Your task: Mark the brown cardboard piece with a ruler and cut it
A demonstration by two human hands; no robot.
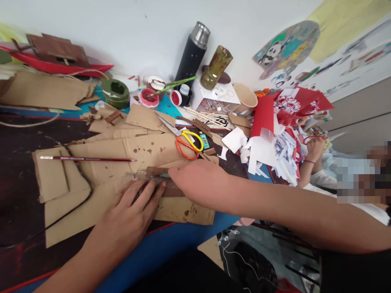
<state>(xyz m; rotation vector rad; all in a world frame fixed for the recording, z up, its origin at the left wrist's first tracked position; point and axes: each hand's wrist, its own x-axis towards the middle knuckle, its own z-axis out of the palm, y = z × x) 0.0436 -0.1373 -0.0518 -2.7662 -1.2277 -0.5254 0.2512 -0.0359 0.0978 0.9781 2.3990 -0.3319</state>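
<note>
A brown-painted cardboard strip (161,181) lies on paint-spattered cardboard sheets (122,154) at the table's near edge. I see my left hand (134,211) pressing flat on it, fingers together, while my right hand (201,181) covers its other end, grip hidden. A paintbrush (87,158) and orange-and-yellow scissors (186,142) lie beyond; another person's hand (314,148) works near red paper (290,106).

A black flask (193,53) stands at the wall beside a green glass jar (215,67). 2 scissors (187,141) (orange and yellow handles) lie near a paintbrush (87,158) and red paper (285,106).
</note>
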